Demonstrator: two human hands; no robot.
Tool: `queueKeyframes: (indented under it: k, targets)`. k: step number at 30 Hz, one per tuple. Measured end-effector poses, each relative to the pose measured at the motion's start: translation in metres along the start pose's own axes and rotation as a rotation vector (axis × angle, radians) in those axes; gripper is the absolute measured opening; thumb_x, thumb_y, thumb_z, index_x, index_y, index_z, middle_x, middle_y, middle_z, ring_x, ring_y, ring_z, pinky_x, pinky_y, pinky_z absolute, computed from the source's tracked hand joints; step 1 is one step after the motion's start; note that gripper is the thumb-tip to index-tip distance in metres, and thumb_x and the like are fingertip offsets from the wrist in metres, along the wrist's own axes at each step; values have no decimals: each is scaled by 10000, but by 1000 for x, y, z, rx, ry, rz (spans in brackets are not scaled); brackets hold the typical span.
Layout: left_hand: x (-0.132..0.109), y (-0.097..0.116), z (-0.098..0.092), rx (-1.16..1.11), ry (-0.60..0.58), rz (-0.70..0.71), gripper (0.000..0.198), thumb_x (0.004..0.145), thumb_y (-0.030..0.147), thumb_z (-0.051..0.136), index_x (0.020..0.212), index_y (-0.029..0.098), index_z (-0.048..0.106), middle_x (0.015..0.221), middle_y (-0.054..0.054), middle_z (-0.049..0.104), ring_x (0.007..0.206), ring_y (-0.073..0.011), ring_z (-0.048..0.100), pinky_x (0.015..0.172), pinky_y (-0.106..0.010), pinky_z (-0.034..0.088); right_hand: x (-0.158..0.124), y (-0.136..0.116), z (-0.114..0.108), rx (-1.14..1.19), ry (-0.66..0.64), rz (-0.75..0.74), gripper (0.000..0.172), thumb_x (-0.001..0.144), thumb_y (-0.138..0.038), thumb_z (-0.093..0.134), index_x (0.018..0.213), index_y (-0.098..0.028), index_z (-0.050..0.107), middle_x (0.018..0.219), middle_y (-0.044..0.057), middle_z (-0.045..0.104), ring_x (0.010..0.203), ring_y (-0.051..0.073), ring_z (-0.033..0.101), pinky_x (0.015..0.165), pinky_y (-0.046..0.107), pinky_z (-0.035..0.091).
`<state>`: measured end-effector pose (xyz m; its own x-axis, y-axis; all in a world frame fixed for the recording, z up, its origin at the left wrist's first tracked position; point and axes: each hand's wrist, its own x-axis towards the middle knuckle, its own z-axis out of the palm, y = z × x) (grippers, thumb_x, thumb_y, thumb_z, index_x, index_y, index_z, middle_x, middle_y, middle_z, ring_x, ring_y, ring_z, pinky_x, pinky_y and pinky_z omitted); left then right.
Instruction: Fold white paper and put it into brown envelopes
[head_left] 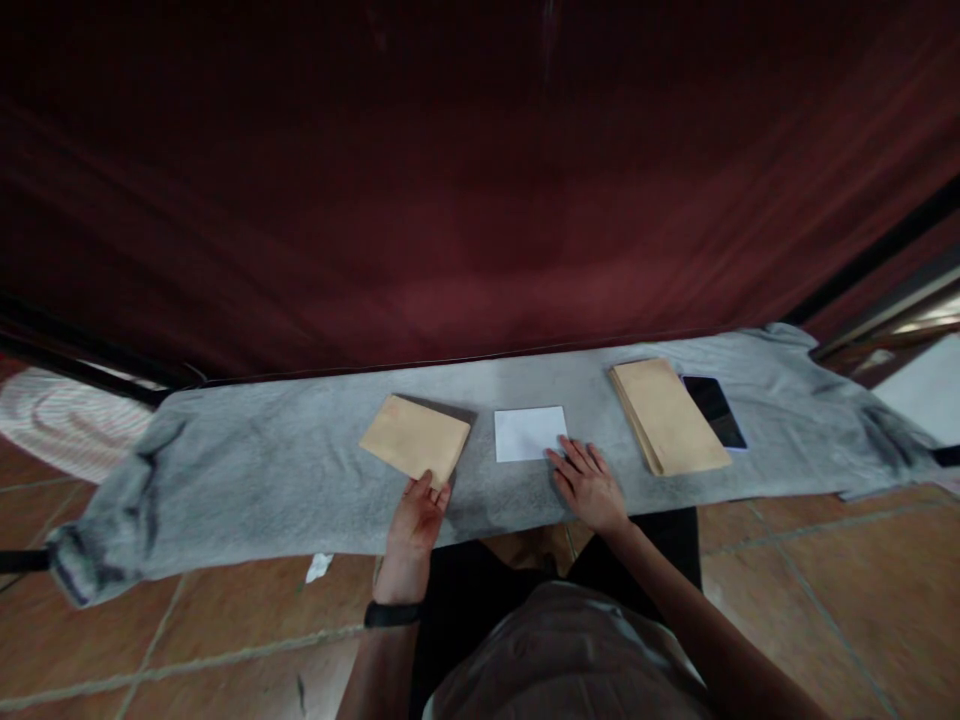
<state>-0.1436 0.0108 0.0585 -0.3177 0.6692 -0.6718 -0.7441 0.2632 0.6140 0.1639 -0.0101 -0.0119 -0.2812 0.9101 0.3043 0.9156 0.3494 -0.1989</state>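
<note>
My left hand [417, 512] pinches the near corner of a tan paper envelope [415, 437], thumb on top and fingers underneath. The envelope is tilted, its right side lifted off the cloth with a shadow beside it. To its right a white sheet of paper [525, 435], about card-sized, lies flat. My right hand [589, 485] rests with fingers spread, the fingertips at the sheet's lower right corner. Further right lies a stack of tan envelopes [671, 415].
A grey cloth [262, 470] covers the narrow bench. A dark-screened phone [712, 410] lies partly under the envelope stack. Behind the bench rises a dark red panel [450, 220]. A white scrap [319, 567] sits on the tiled floor [247, 610].
</note>
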Motion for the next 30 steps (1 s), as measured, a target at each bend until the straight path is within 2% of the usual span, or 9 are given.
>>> queueKeyframes:
  k: [4, 6, 10, 13, 16, 18, 21, 27, 30]
  targets:
    - [-11, -18, 9, -68, -40, 33, 273, 885, -10, 554, 911, 252, 625, 863, 55, 728, 781, -88, 722, 827, -272, 599, 0, 0, 0, 3, -3, 5, 436, 1038, -333, 468, 1466, -292, 540, 1579, 79, 453, 1393, 287, 496, 1188, 517, 322]
    - [-16, -27, 14, -88, -73, 31, 247, 890, 7, 572, 900, 246, 636, 874, 46, 734, 852, -118, 741, 864, -308, 607, 0, 0, 0, 11, 1, 5, 438, 1036, -333, 469, 1467, -292, 539, 1577, 79, 455, 1390, 289, 498, 1191, 521, 318]
    - [-22, -47, 21, -81, -105, -99, 109, 931, 114, 601, 922, 197, 672, 954, -52, 761, 989, -194, 748, 852, -304, 621, 0, 0, -1, 21, -4, 4, 435, 1041, -334, 460, 1468, -290, 536, 1576, 82, 458, 1395, 289, 490, 1189, 525, 318]
    - [-25, -56, 20, -20, -168, -175, 117, 929, 93, 585, 934, 144, 690, 1023, -126, 764, 1024, -200, 742, 878, -283, 616, 2, 0, -3, 24, -14, 1, 428, 1043, -336, 458, 1457, -275, 547, 1571, 92, 464, 1409, 290, 471, 1193, 527, 313]
    - [-31, -64, 17, 92, -249, -263, 134, 912, 70, 583, 940, 123, 702, 1075, -161, 759, 1071, -217, 730, 943, -321, 605, 5, -1, -4, 32, -19, 1, 415, 1041, -322, 454, 1435, -258, 568, 1555, 98, 483, 1423, 291, 452, 1208, 540, 286]
    - [-35, -70, 14, 124, -234, -261, 145, 887, 59, 606, 947, 147, 705, 1087, -138, 760, 1101, -213, 718, 986, -334, 588, 6, -3, -2, 42, -19, 4, 413, 1038, -299, 444, 1425, -244, 574, 1544, 104, 495, 1427, 286, 446, 1217, 542, 271]
    - [-39, -78, 17, 106, -152, -179, 182, 863, 49, 614, 935, 197, 690, 1068, -87, 760, 1133, -195, 701, 1025, -346, 568, 7, -6, 1, 53, -16, 15, 415, 1026, -271, 446, 1417, -218, 575, 1533, 117, 504, 1423, 281, 450, 1215, 530, 279]
    - [-30, -86, 44, 71, -104, -185, 181, 885, 44, 561, 849, 206, 633, 999, -72, 742, 1076, -171, 712, 980, -324, 576, 8, -5, 4, 88, -23, 23, 425, 1008, -259, 458, 1418, -219, 563, 1517, 120, 516, 1398, 283, 473, 1189, 521, 326]
    - [-26, -91, 56, 62, -140, -195, 169, 909, 69, 552, 837, 198, 633, 979, -75, 743, 998, -161, 728, 903, -296, 590, 9, -5, 4, 91, -27, 31, 427, 1010, -260, 448, 1420, -209, 557, 1504, 126, 525, 1392, 279, 476, 1184, 513, 335]
